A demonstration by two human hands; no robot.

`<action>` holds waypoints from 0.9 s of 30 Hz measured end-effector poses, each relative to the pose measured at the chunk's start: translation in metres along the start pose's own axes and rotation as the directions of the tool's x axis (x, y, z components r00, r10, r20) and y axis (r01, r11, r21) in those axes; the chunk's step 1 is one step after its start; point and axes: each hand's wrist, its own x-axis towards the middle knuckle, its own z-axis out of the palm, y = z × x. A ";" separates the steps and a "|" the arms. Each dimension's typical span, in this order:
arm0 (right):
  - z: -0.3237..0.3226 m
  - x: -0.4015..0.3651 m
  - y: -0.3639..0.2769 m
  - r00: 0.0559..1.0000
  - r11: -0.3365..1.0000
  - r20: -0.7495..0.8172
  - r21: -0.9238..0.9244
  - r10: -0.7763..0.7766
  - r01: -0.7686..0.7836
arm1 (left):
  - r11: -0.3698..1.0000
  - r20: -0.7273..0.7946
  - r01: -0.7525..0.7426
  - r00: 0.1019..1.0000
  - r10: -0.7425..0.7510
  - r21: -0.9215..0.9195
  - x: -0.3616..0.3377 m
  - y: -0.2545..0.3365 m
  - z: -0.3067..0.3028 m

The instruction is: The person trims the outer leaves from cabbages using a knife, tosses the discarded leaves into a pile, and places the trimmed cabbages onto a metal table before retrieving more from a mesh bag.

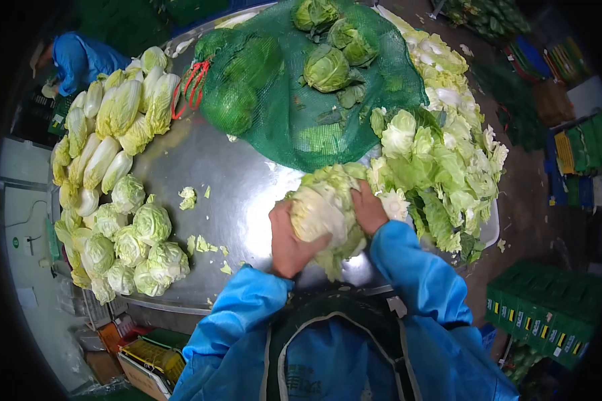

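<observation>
Near the front of the metal table (241,180), a pale cabbage (318,207) with loose outer leaves is between both hands. My left hand (291,242) grips its left side, thumb across the front. On the right, my right hand (368,208) is closed on the leaves at the cabbage's edge; its fingertips are partly hidden. Just beyond lies a green mesh bag (294,127), with several cabbages (328,67) on or in it. A heap of stripped leaves (441,174) lies to the right of my right hand.
Several trimmed round cabbages (152,224) are piled at the left, with napa cabbages (119,107) behind them. Leaf scraps (201,245) dot the metal. A person in blue (83,60) is at the far left. Green crates (542,307) stand at the lower right.
</observation>
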 end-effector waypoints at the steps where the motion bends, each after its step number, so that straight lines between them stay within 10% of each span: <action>1: -0.001 0.008 0.015 0.993 0.994 -0.069 -0.056 0.090 -0.094 | 0.993 0.044 -0.093 0.995 0.090 0.075 -0.004 0.004 0.000; 5: -0.028 -0.021 -0.010 0.915 0.873 0.122 0.273 0.385 -0.404 | 0.994 0.147 -0.106 0.983 0.105 -0.003 0.004 -0.005 -0.008; 7: -0.011 -0.042 0.013 0.987 0.987 -0.150 0.142 -0.053 0.074 | 0.962 0.132 0.033 0.991 0.003 -0.272 0.006 -0.013 -0.013; 11: -0.004 -0.093 -0.017 0.983 0.986 -0.124 0.081 -0.135 0.145 | 0.997 0.014 0.016 1.000 -0.015 -0.079 -0.007 -0.017 -0.015; 14: -0.020 -0.073 0.068 0.910 0.800 0.066 0.454 0.409 -0.393 | 1.000 0.029 -0.007 1.000 0.007 -0.017 -0.008 -0.005 -0.015; 16: -0.041 -0.076 0.046 0.970 0.997 -0.239 0.070 0.038 -0.022 | 0.999 0.021 -0.032 0.999 0.031 0.025 0.002 0.001 -0.016; 20: -0.060 -0.059 -0.072 0.981 0.998 0.193 -0.046 -0.027 0.036 | 0.991 0.056 -0.044 0.998 0.037 0.128 -0.002 0.014 -0.011; 22: -0.027 -0.037 -0.036 0.889 0.856 0.119 -0.238 -0.443 0.458 | 0.984 0.095 -0.069 0.994 0.054 0.166 -0.004 0.023 -0.008; 27: -0.030 -0.023 -0.052 0.951 0.965 0.228 -0.109 -0.210 0.240 | 0.968 0.119 -0.132 0.987 0.108 0.215 0.000 0.023 -0.005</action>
